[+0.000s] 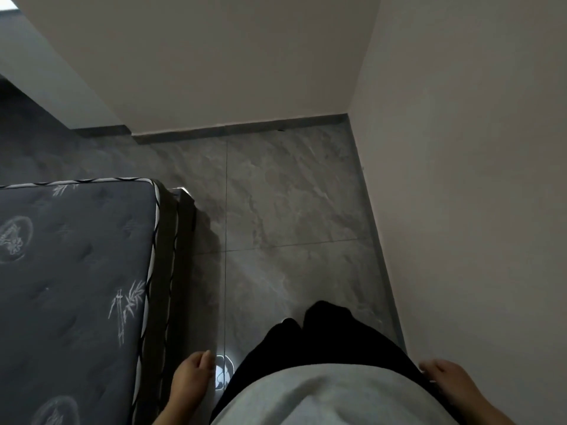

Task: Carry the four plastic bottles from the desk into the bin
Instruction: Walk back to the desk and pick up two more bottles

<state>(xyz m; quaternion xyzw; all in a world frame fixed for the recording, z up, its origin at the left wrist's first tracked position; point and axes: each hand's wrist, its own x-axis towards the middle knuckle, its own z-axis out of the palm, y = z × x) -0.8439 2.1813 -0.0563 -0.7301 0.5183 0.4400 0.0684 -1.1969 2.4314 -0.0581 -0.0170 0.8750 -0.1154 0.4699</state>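
Left hand (191,374): loosely curled, nothing held | right hand (445,378): relaxed open, nothing held | bottles, desk, bin: none seen | mattress (73,271) seen left, tiled floor (285,194) ahead

Grey marble-patterned tiled floor (291,194), glossy, with thin grout lines crossing ahead of the fingers (206,360) of the left hand; a bright light reflection lies on the tile just beside those fingertips. Dark grey quilted mattress (76,271) with white bamboo prints and black-and-white piped edging, resting on a dark bed base (181,240) that stands on the floor to the outer side of the left fingers.
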